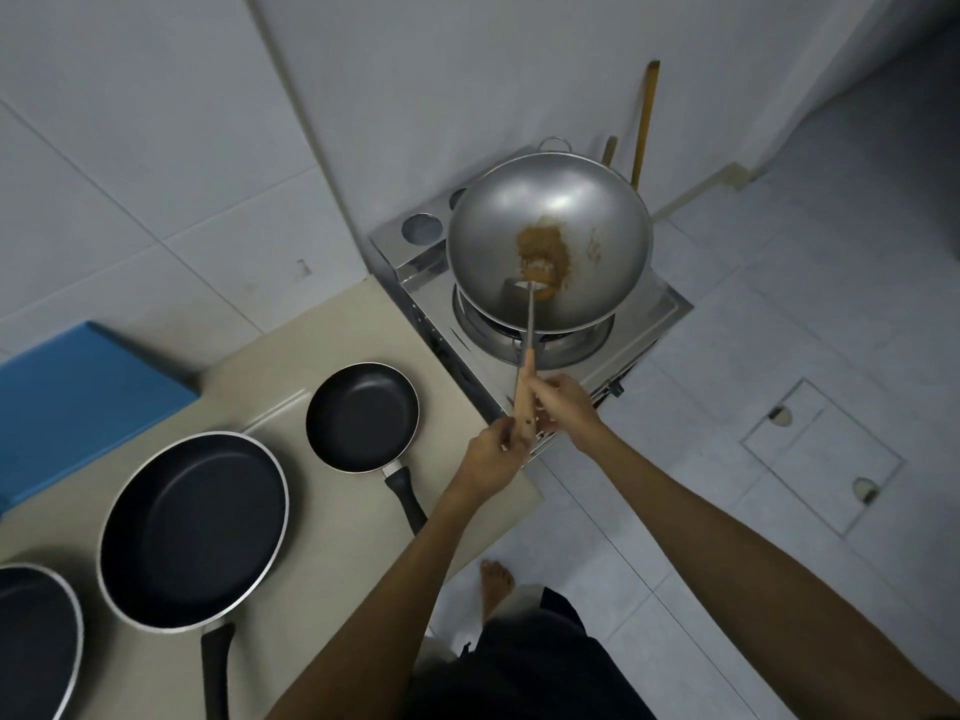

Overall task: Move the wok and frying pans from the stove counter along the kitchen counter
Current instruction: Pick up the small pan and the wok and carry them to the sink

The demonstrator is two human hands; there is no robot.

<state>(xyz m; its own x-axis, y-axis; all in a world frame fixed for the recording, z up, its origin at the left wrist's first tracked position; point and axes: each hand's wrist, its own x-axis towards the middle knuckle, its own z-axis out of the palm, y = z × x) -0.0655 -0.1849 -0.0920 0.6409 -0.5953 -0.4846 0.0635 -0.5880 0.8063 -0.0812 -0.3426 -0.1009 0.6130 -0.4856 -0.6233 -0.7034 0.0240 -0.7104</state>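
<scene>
A silver wok (582, 215) sits on the steel stove (660, 309), with a brown patch in its bottom. A spatula (525, 374) with a wooden handle and metal blade reaches into the wok. My left hand (491, 459) grips the handle's near end and my right hand (563, 407) holds it just above. On the beige counter (332, 335) lie a small black frying pan (362, 415), a large black frying pan (193, 530) and, cut off at the lower left edge, a third black pan (34, 641).
A blue box (78, 402) stands at the back left of the counter against the tiled wall. A wooden stick (644, 124) leans in the corner behind the stove. White tiled floor with a hatch (821, 454) lies to the right; my bare foot (496, 584) is below.
</scene>
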